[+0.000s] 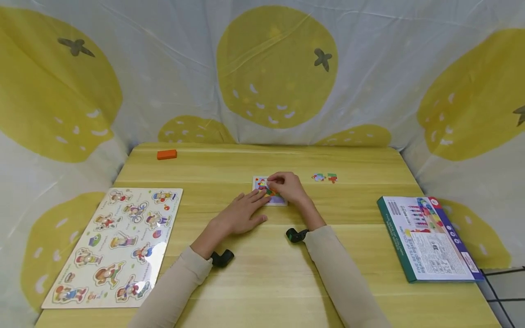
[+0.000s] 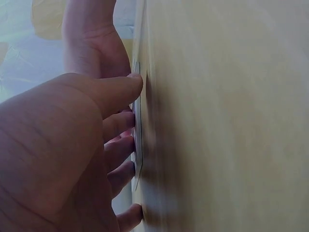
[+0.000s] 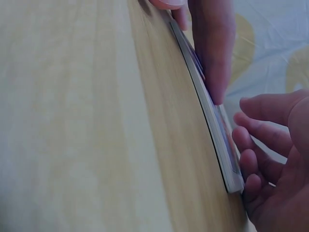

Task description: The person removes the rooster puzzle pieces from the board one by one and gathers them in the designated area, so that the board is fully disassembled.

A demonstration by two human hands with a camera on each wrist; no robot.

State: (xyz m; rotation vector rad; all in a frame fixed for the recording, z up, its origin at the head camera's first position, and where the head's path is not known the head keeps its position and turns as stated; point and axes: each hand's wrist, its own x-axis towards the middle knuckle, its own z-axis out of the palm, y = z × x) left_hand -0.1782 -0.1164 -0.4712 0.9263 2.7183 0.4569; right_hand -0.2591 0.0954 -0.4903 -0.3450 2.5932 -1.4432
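Observation:
A small jigsaw puzzle board (image 1: 280, 200) with a pale border and a colourful picture lies on the table between both hands. My left hand (image 1: 244, 213) reaches over its near left part, fingers straight and fingertips resting on the picture. The left wrist view shows the left thumb (image 2: 118, 92) beside the board's thin edge. Above the board's upper right, my right hand (image 1: 287, 186) bends its fingers down, with thumb and index finger close together. I cannot tell whether they pinch a puzzle piece. In the right wrist view, the right hand's fingers (image 3: 263, 133) are curled beside the board's edge.
Two loose puzzle pieces (image 1: 332, 177) lie right of the hands. An orange block (image 1: 167, 155) sits at the back left. A picture board (image 1: 119, 246) with several figures lies at the left, a boxed set (image 1: 430, 239) at the right. A patterned curtain (image 1: 176, 68) hangs behind the table.

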